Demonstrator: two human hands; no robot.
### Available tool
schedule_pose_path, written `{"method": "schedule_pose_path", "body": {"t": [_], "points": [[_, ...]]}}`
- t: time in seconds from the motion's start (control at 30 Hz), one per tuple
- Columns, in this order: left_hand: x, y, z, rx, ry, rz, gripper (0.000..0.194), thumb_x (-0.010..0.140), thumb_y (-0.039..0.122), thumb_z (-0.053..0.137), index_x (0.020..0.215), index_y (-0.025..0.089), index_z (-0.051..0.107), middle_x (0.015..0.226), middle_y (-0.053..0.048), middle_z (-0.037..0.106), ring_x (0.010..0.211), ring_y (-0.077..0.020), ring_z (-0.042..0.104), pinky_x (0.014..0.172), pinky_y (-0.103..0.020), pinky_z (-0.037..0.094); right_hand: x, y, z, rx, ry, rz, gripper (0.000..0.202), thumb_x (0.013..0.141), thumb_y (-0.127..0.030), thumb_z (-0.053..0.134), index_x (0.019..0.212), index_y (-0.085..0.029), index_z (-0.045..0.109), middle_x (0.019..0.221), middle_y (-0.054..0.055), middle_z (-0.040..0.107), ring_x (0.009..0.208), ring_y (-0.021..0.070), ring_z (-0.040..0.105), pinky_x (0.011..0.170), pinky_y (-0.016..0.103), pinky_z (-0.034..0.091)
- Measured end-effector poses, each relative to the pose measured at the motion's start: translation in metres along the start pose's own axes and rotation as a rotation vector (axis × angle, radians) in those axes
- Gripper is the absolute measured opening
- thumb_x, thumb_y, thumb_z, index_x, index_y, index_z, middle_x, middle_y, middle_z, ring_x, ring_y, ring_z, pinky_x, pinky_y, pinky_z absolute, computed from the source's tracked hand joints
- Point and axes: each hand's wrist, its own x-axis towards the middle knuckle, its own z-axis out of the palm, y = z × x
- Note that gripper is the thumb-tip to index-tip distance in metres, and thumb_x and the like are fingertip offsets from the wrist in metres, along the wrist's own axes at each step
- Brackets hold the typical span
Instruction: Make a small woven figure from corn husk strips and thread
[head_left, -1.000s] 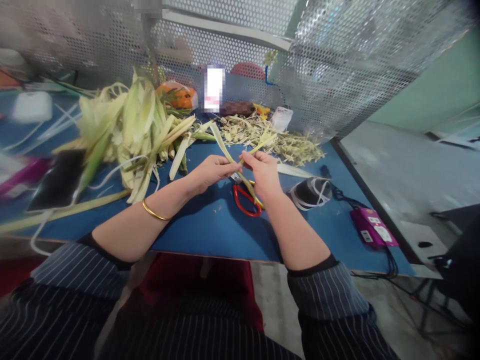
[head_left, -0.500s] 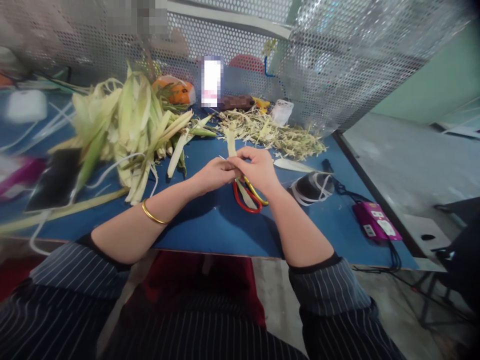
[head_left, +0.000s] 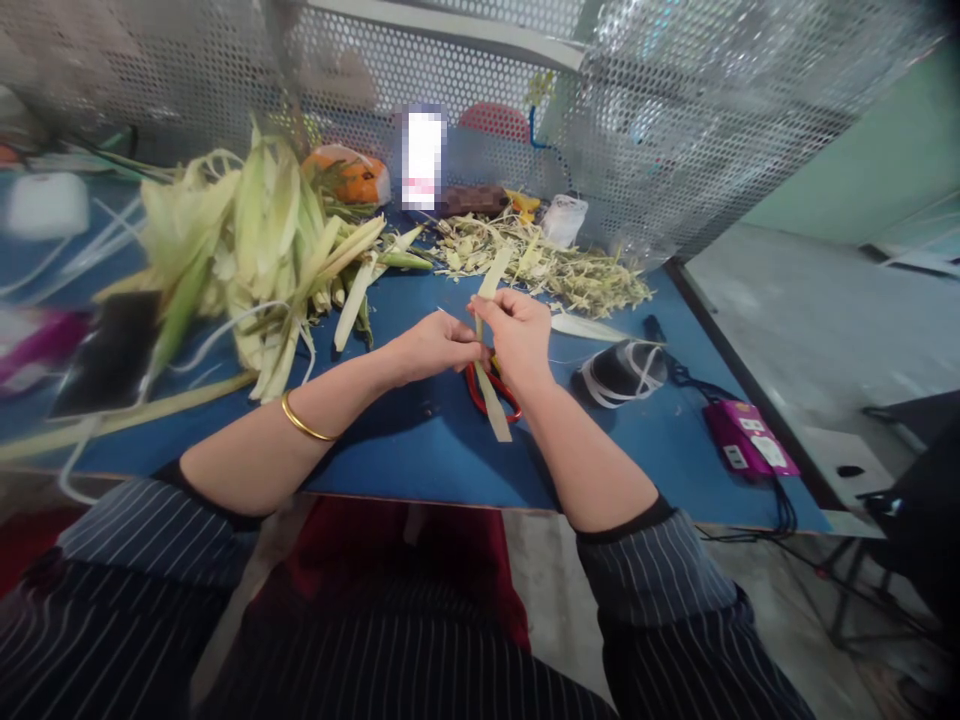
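Note:
Between my two hands runs a narrow strip of pale corn husk (head_left: 495, 268), its upper end sticking up and its lower end hanging toward the table's front. My left hand (head_left: 444, 345) pinches it near the middle, and my right hand (head_left: 517, 330) grips it a little higher. A pair of scissors with red handles (head_left: 474, 392) lies on the blue table just under my hands, its blades mostly hidden. A thin thread shows to the right of my right hand. Right of that hand sits a dark spool (head_left: 621, 372) wrapped in white cord.
A large heap of corn husks (head_left: 270, 240) covers the table's left. Husk scraps (head_left: 547, 260) lie along the back, before a perforated metal screen (head_left: 480, 80). A dark phone (head_left: 109, 350) and white cable lie left; a purple box (head_left: 750, 440) sits right.
The husk strip's upper end has tilted right, and its lower end now hangs over the scissors. My right hand has shifted slightly on the strip; the left stays close beside it.

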Motion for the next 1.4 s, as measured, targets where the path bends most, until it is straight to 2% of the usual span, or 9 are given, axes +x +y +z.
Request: {"method": "schedule_pose_path", "body": {"t": [0.2,0.3,0.43,0.6,0.7,1.03,1.13,1.27,1.4], "points": [[0.0,0.0,0.001,-0.228,0.029,-0.06,0.025,0.081,0.027,0.069,0.059,0.016,0.062,0.055,0.001,0.05,0.051,-0.0071,0.038,0.054,-0.026,0.026,0.002,-0.009,-0.01,-0.363,0.009,-0.394,0.028,0.094,-0.038,0.058,0.071,-0.022,0.06,0.081,0.004,0.066,0.086,0.0198,0.063,0.085,0.037,0.048],[0.004,-0.001,0.0,-0.386,0.097,-0.15,0.03,0.09,0.04,0.065,0.076,0.014,0.073,0.061,-0.001,0.054,0.05,-0.0061,0.037,0.051,-0.026,0.022,0.006,-0.015,-0.02,-0.491,0.177,-0.504,0.031,0.097,-0.046,0.052,0.08,-0.023,0.062,0.091,0.007,0.066,0.098,0.0228,0.062,0.097,0.043,0.045],[0.007,-0.004,-0.003,-0.475,0.147,-0.157,0.041,0.097,0.045,0.055,0.08,0.014,0.074,0.068,-0.004,0.056,0.049,-0.005,0.038,0.048,-0.026,0.019,0.013,-0.014,-0.024,-0.241,0.36,-0.194,0.05,0.097,-0.057,0.047,0.062,-0.023,0.049,0.063,0.0,0.051,0.067,0.0153,0.054,0.073,0.033,0.047],[0.006,-0.005,-0.001,-0.439,0.209,-0.152,0.033,0.091,0.039,0.064,0.068,0.015,0.066,0.065,-0.002,0.057,0.049,-0.0045,0.039,0.048,-0.025,0.022,0.018,-0.007,-0.018,0.108,-0.089,0.216,0.047,0.081,-0.062,0.07,0.062,-0.02,0.058,0.057,-0.003,0.051,0.052,0.0085,0.047,0.053,0.024,0.039],[0.005,-0.004,0.003,-0.401,0.246,-0.176,0.031,0.087,0.038,0.069,0.067,0.015,0.064,0.063,-0.002,0.058,0.049,-0.0048,0.042,0.049,-0.024,0.025,0.016,-0.007,-0.017,0.217,-0.2,0.205,0.039,0.075,-0.055,0.079,0.069,-0.019,0.065,0.054,-0.005,0.053,0.05,0.0072,0.049,0.053,0.023,0.041],[-0.001,0.005,0.001,-0.297,0.095,-0.121,0.029,0.085,0.024,0.068,0.057,0.014,0.065,0.049,0.002,0.049,0.047,-0.0051,0.035,0.05,-0.024,0.024,0.009,-0.007,-0.008,0.092,-0.053,0.185,0.04,0.085,-0.051,0.069,0.064,-0.017,0.065,0.048,-0.005,0.05,0.044,0.0072,0.042,0.047,0.023,0.037],[0.0,0.006,0.003,-0.283,0.115,-0.135,0.023,0.088,0.022,0.065,0.068,0.012,0.072,0.051,0.002,0.049,0.048,-0.0055,0.036,0.051,-0.025,0.026,0.015,-0.005,-0.018,-0.233,-0.013,0.047,0.044,0.091,-0.056,0.059,0.071,-0.018,0.066,0.057,0.0,0.057,0.055,0.0131,0.054,0.059,0.029,0.046],[0.0,0.006,0.002,-0.275,0.078,-0.139,0.026,0.092,0.027,0.062,0.077,0.012,0.076,0.054,0.003,0.047,0.048,-0.0055,0.033,0.051,-0.025,0.024,0.019,-0.014,-0.034,-0.655,0.23,-0.348,0.036,0.088,-0.056,0.065,0.095,-0.021,0.069,0.099,0.009,0.067,0.102,0.0262,0.061,0.091,0.044,0.047],[0.003,-0.004,0.0,-0.122,0.097,-0.076,0.031,0.088,0.029,0.063,0.062,0.015,0.066,0.052,0.002,0.044,0.049,-0.0069,0.033,0.052,-0.027,0.023,0.009,-0.028,-0.031,-0.703,-0.053,-0.399,0.036,0.093,-0.053,0.06,0.08,-0.021,0.071,0.086,0.006,0.065,0.09,0.0216,0.059,0.087,0.039,0.043]]}}
